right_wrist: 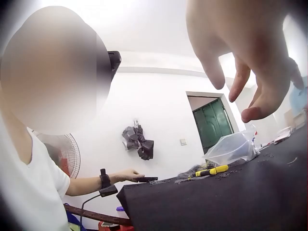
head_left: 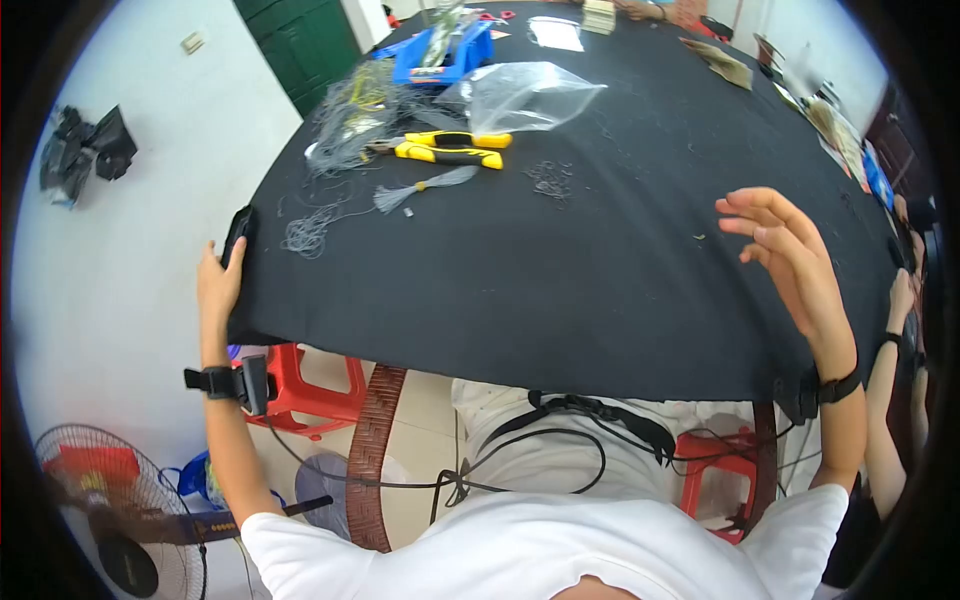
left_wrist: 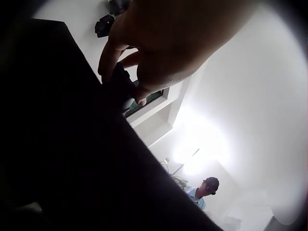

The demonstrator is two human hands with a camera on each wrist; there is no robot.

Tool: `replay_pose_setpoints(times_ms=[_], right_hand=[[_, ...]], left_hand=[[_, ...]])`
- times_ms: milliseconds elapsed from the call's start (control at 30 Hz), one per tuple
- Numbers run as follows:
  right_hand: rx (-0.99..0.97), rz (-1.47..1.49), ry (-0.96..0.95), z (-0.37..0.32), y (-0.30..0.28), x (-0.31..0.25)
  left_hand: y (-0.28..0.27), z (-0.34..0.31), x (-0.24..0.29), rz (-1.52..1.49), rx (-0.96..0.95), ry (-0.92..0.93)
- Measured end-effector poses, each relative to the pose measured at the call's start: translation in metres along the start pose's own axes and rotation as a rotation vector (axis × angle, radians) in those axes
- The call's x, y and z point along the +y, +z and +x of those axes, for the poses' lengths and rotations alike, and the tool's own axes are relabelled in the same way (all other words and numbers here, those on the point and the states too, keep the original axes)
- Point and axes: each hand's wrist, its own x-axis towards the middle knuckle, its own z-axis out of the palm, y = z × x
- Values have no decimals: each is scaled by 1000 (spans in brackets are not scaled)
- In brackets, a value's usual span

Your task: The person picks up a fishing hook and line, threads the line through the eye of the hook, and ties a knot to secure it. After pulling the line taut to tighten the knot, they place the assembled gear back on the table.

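Black, a device [head_left: 238, 228] at nine o'clock on the bench [head_left: 560, 290] is pinched by the left hand [head_left: 217, 285], apparently mid-handling, calling next for steady fingers, while the right hand [head_left: 797, 262], at three o'clock, spreads empty fingers loosely.

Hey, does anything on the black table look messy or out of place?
Yes, a little: grey strands lie tangled left of the tied bundle, and dark bits are scattered to its right. They look untidy beside a bundle gathered with a yellow band. I see no clear damage.
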Motion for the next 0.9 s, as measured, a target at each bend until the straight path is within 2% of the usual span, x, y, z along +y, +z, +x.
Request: replay_pose_setpoints(times_ms=[67, 100, 167, 200, 300, 367, 433, 500, 567, 600, 633, 700, 833, 900], right_hand=[[32, -107, -1, -1, -7, 0], [56, -379, -115, 0, -14, 0], [102, -943, -318, -3, -35, -1], [220, -1202, -446, -3, -43, 2], [245, -909, -63, 4, -94, 7], [359, -981, 60, 4, -137, 11], [444, -1301, -13, -1, -197, 28], [448, -1294, 17, -10, -241, 46], [310, -1250, 361, -16, -253, 48], [285, -1235, 392, -20, -259, 53], [237, -1303, 280, -23, -270, 66], [247, -1250, 167, -23, -268, 78], [222, -1301, 177, -9, -266, 96], [163, -1345, 185, -4, -259, 98]], left_hand=[[-8, -8, 9, 135, 102, 124], [-17, -12, 18, 81, 124, 188], [-47, -32, 72, -45, 160, 321], [-60, -42, 101, -206, -8, 341], [-92, -70, 185, -638, -552, 435], [-99, -85, 230, -868, -1008, 516], [-99, -97, 271, -872, -1397, 563], [-90, -108, 304, -776, -1576, 609], [-76, -114, 328, -756, -1594, 697], [-67, -115, 339, -750, -1591, 736], [-59, -113, 348, -782, -1617, 746], [-44, -110, 363, -790, -1678, 686], [5, -110, 371, -1036, -1696, 543], [17, -118, 368, -1193, -1613, 452]])
